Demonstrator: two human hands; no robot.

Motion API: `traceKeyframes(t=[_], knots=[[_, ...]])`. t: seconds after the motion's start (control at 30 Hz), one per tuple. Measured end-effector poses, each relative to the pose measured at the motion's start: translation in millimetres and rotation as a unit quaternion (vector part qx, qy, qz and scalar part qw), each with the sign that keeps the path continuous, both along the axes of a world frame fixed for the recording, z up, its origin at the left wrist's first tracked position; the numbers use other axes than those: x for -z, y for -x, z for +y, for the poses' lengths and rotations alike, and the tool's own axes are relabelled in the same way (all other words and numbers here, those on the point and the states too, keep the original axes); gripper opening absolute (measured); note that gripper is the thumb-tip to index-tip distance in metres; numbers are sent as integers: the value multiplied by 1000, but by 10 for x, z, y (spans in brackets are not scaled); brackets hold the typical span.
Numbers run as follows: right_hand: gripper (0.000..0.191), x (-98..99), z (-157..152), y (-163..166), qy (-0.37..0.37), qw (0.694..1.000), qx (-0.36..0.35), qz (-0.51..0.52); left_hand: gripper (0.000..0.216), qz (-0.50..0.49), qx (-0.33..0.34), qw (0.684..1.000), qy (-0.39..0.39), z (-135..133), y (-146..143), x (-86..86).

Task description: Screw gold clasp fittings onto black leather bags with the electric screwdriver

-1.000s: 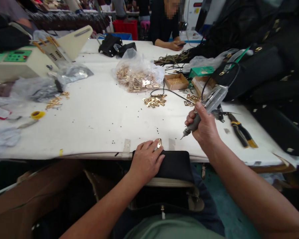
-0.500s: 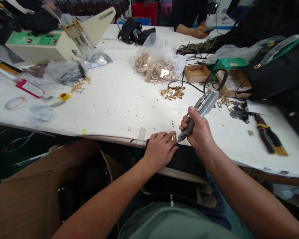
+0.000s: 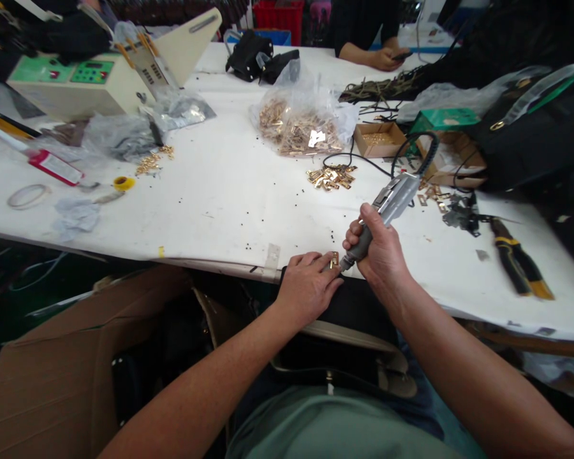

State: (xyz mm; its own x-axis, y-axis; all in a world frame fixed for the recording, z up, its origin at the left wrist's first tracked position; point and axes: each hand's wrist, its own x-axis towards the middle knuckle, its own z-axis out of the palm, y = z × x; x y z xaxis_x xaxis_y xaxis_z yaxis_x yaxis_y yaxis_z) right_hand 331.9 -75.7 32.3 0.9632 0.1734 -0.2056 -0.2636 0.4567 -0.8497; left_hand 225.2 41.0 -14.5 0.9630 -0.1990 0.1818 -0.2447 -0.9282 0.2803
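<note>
An electric screwdriver [image 3: 387,207] is gripped in my right hand [image 3: 380,245], its nose tilted down to the left. The tip meets a small gold metal plate [image 3: 334,260] at the upper edge of a black bag [image 3: 354,306] on my lap. With fingers and thumb closed, my left hand [image 3: 309,284] steadies the plate against the bag; part of the plate is hidden by the fingers. Any screw at the tip is too small to make out.
Loose gold plates [image 3: 332,177] lie beyond the screwdriver, before a clear bag of metal parts [image 3: 303,121]. Black-and-yellow pliers [image 3: 519,261] rest at the right. A cardboard box [image 3: 67,344] stands at my left. Across the white table [image 3: 210,191], a person's hand [image 3: 387,58] holds a phone.
The screwdriver's nose has shifted very slightly down and left, closer to the plate. My left hand stays in place; the view moves a little.
</note>
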Motion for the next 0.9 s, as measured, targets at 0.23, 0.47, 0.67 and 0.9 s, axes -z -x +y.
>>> traceKeyframes(t=[0.23, 0.47, 0.67, 0.9], knots=[[48, -6, -6, 15, -7, 1000, 9, -4, 32, 3, 4, 1000, 1, -3, 9, -11], [47, 33, -9, 44, -4, 1000, 12, -19, 32, 3, 1, 1000, -2, 2, 8, 14], [46, 35, -20, 50, -3, 1000, 11, -17, 32, -5, 1, 1000, -4, 1, 5, 13], [44, 47, -21, 59, -5, 1000, 9, -15, 31, -3, 2, 1000, 2, 1, 3, 25]])
